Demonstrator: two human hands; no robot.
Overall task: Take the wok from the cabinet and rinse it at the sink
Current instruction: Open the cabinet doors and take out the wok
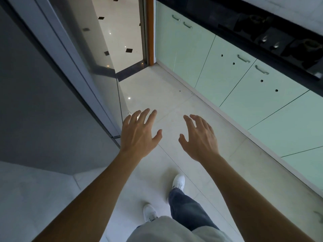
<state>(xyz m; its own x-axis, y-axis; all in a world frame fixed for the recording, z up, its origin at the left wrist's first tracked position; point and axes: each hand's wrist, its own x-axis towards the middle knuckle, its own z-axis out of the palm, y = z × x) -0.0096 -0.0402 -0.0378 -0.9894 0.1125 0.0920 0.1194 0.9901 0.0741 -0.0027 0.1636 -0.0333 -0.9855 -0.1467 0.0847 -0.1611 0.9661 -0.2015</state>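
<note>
I see a floor [174, 105] of pale tile, smooth with a soft sheen. Along its right edge the cabinet doors [244, 88] look like glossy mint-green laminate, each with a small brushed-metal handle [243, 58]. Above them the tabletop [262, 28] is black and highly polished. Left of the floor, a glass panel [97, 55] is mirror-smooth. My trousers [185, 208] are matt denim cloth.

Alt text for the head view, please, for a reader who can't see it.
Both bare hands, left hand and right hand, are held out open and empty over a pale tiled floor. Closed pale green cabinet doors line the right side; no wok shows.
</note>
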